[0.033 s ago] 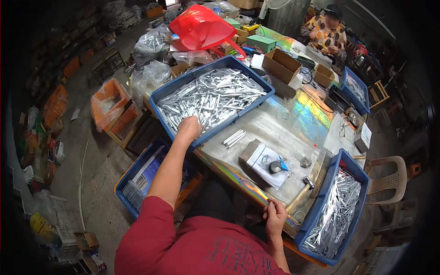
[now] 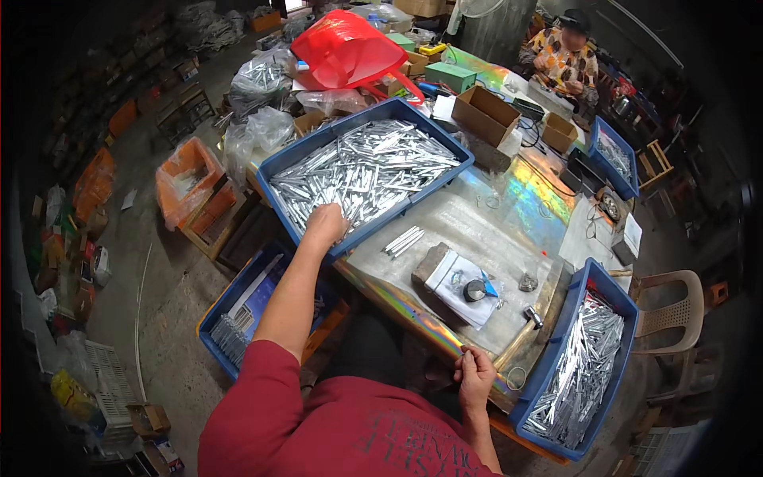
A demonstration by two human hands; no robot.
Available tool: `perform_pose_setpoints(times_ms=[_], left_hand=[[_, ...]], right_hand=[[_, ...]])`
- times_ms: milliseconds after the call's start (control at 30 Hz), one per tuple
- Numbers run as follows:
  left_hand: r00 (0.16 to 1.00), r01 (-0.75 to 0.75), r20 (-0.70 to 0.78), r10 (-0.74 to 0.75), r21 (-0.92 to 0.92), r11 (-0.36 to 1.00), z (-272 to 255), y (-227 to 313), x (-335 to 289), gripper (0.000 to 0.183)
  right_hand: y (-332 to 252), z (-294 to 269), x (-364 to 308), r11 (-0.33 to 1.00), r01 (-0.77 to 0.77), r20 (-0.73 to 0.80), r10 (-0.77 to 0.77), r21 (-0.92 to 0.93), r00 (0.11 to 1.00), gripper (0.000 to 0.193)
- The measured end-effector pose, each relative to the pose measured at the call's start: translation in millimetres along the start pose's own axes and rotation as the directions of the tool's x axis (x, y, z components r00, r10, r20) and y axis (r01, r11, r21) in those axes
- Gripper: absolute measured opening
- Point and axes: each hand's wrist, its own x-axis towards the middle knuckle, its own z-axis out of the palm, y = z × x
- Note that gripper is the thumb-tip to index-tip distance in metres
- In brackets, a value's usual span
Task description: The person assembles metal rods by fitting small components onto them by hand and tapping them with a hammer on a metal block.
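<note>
The right hand (image 2: 475,370) hangs at the near edge of the table (image 2: 453,219), thumb and fingers drawn close together in a narrow curl; whether anything thin sits between them, I cannot tell. Beside it a second blue tray (image 2: 567,334) heaped with slim metal pieces (image 2: 579,374) stands within easy reach, probably why it is there. On the left, low down, a lower blue tray (image 2: 211,350) holds more pieces next to a blue printed sheet (image 2: 258,306).

The left arm stretches out to the near corner of the large blue tray (image 2: 404,210). The left hand (image 2: 326,222) dips among the silvery metal strips (image 2: 373,159) that fill it — its fingertips are buried, so its grip cannot be told. Just beside that tray a few loose strips (image 2: 404,242) lie side by side, seemingly lined up to stay countable. White papers (image 2: 477,314) lean on a block (image 2: 431,265), with a dark round object (image 2: 474,290) on top, perhaps as a weight. A hammer (image 2: 531,318) lies near the right-hand tray. Farther off are a red bag (image 2: 346,48), a cardboard box (image 2: 485,115) and a seated co-worker (image 2: 560,60).

As for writing, dark lettering (image 2: 413,437) crosses the red shirt (image 2: 318,429), inverted from this view; print on the sheet and papers is too small to read.
</note>
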Motion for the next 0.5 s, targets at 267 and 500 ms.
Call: perform_pose_setpoints(times_ms=[267, 500], left_hand=[[0.998, -0.033, -0.045, 0.035, 0.042, 0.999, 10, -7, 7, 0.017], [0.914, -0.307, -0.390, 0.114, -0.479, 0.823, -14, 27, -26, 0.013]], right_hand=[[-2, -2, -1, 0.999, 0.020, 0.006, -0.020, -0.026, 1.000, 0.016], [0, 2, 4, 1.000, 0.017, -0.009, -0.017, 0.001, 1.000, 0.016]])
